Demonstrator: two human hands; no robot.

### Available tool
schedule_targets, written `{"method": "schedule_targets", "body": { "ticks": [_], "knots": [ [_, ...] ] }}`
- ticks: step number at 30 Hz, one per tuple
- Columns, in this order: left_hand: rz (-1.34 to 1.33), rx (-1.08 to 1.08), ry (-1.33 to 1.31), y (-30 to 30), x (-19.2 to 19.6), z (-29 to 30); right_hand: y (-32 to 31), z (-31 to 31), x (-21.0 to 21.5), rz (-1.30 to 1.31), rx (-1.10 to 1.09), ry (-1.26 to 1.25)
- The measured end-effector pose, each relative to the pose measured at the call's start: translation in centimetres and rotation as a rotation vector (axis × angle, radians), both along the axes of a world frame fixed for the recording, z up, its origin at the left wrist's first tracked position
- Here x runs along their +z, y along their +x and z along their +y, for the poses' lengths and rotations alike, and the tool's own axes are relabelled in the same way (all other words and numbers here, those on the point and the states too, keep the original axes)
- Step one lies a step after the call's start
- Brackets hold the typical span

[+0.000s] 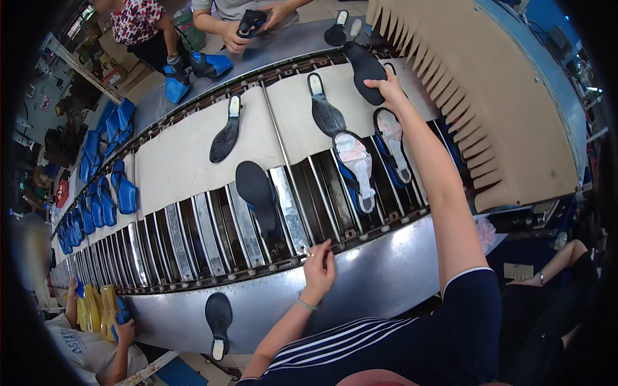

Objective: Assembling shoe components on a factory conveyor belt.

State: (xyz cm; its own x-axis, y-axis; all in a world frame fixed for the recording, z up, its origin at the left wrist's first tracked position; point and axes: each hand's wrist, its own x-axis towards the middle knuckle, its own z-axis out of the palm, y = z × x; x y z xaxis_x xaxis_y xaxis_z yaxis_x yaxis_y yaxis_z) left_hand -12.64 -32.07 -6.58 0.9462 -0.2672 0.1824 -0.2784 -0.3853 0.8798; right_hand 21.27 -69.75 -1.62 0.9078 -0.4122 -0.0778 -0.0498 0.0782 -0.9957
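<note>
My right hand [387, 88] reaches far out over the conveyor and grips a black shoe sole [364, 71] by its near end. My left hand [319, 265] rests on the metal edge of the conveyor [380, 270], fingers bent, holding nothing I can make out. A black sole [256, 190] lies on the slats just beyond it. Two blue shoes with pale insoles [355, 167] [393, 143] sit on the belt below my right hand. Another black sole [219, 321] lies on the near metal rim.
More black soles [225, 132] [324, 106] lie on beige belt panels. A beige toothed cover [463, 83] overhangs the right end. Blue shoe lasts [106, 186] line the left. Other people work across the belt [251, 22] and at lower left [109, 321].
</note>
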Motion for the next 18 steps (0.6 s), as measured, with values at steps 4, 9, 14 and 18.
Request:
{"method": "schedule_targets", "body": {
  "ticks": [4,9,14,18],
  "knots": [
    [-0.008,-0.002,0.036,0.2,0.4,-0.4,4.0,-1.7,-2.8,0.065,-0.137,-0.426],
    [-0.025,-0.025,0.045,0.5,0.8,-0.6,4.2,-1.8,-5.4,0.416,-0.082,-1.034],
    [-0.039,0.006,0.022,-0.3,0.2,-0.4,1.4,0.9,-1.9,0.463,-0.017,-1.098],
    [-0.062,0.0,0.016,-0.5,0.1,-0.3,-7.1,3.2,0.4,-0.105,-0.001,-0.926]
  ]
}}
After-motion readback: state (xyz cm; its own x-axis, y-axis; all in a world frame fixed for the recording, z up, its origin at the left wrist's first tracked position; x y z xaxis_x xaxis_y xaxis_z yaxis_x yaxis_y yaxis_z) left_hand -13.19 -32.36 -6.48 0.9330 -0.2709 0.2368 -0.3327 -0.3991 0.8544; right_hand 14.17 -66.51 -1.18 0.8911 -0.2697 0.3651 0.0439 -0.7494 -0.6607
